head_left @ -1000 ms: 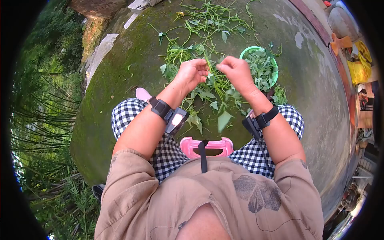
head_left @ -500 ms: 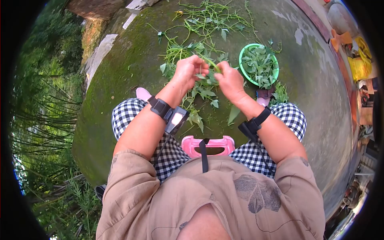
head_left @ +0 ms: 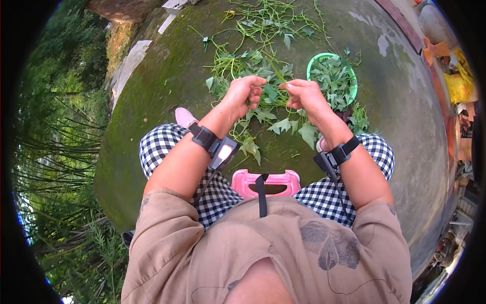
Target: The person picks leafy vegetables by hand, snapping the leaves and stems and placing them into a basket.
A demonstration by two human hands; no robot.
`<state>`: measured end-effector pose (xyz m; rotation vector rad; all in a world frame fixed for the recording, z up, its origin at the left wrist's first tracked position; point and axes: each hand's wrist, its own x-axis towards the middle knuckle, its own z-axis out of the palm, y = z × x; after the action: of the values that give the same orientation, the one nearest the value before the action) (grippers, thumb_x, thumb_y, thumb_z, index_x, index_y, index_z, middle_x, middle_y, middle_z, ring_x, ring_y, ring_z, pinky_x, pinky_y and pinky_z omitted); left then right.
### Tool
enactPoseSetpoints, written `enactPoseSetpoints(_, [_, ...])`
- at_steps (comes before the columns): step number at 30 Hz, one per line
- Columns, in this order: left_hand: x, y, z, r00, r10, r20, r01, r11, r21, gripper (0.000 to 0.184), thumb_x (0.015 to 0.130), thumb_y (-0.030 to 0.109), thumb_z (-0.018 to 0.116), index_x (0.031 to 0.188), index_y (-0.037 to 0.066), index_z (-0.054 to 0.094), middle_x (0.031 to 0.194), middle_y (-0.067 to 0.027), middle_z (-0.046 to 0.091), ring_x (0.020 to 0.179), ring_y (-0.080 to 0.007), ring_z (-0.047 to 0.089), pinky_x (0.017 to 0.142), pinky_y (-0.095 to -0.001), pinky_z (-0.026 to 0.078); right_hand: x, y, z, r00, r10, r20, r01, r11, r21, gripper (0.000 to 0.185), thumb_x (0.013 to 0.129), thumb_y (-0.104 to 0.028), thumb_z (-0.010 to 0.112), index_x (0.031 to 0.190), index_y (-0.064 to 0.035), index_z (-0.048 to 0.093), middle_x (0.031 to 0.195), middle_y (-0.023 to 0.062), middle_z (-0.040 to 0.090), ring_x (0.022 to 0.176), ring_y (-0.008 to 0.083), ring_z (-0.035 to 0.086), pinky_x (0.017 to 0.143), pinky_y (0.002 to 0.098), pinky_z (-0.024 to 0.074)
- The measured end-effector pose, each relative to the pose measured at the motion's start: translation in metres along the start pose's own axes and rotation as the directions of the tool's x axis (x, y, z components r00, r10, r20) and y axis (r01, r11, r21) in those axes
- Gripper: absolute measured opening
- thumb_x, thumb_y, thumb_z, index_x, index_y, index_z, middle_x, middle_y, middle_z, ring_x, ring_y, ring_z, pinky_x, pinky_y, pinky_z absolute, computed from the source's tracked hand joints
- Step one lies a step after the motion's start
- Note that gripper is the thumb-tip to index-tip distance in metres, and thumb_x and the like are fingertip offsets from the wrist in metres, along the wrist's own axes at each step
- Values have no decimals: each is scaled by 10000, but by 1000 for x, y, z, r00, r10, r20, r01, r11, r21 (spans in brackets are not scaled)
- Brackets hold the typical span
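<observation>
My right hand [head_left: 308, 98] pinches a green sweet potato vine [head_left: 278, 74] between thumb and fingertips. Lobed leaves [head_left: 308, 134] hang below this hand; whether they belong to the same vine is unclear. My left hand [head_left: 245, 94] is just to the left, its fingers curled in. Its fingertips look apart from the held vine, and what they grip, if anything, is hidden. Under and beyond both hands lies a loose heap of leafy vines [head_left: 228, 67]. A green-rimmed basket [head_left: 309, 66] full of picked leaves [head_left: 334, 77] stands on the right, close to my right hand.
More long bare stems [head_left: 273, 20] are strewn on the mossy concrete floor [head_left: 147, 167] farther off. A leafy bunch [head_left: 359, 119] lies below the basket. A pink stool [head_left: 266, 180] is between my knees. Shrubs [head_left: 61, 152] border the left; a yellow bag [head_left: 458, 83] is at far right.
My right hand has moved right and slightly down, away from my left hand. The vine earlier stretched between both hands; it now meets the right fingertips. More leaves show below the right hand.
</observation>
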<state>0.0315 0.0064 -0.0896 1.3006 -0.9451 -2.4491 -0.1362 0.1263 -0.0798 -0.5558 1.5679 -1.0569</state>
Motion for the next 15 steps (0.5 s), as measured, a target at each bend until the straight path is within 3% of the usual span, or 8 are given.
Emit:
enactPoseSetpoints(2, [0,-5,2,998,38,40,-40,998,54,160,867,178,611,984,71,590,594,74,369,468,-49,305,428,-222,215,0,1,3,999,6,38,-7,999,31,231,934,-168,558,1049,0,667,679,-18,541,574,89,539,520,215,410])
enactPoseSetpoints(8, [1,-10,13,991,125,54,-129,988,83,146,868,154,596,979,60,603,596,67,381,463,-52,306,422,-225,220,2,-2,13,996,-17,89,9,996,84,187,904,-157,598,946,18,647,672,15,552,544,111,544,495,225,434])
enactPoseSetpoints(15, [-2,-8,14,986,162,29,-161,986,-42,108,847,116,578,899,25,606,617,28,467,456,-72,365,419,-232,267,5,-2,20,995,54,87,-58,997,52,174,914,-159,586,952,3,638,711,13,567,609,114,572,563,238,461])
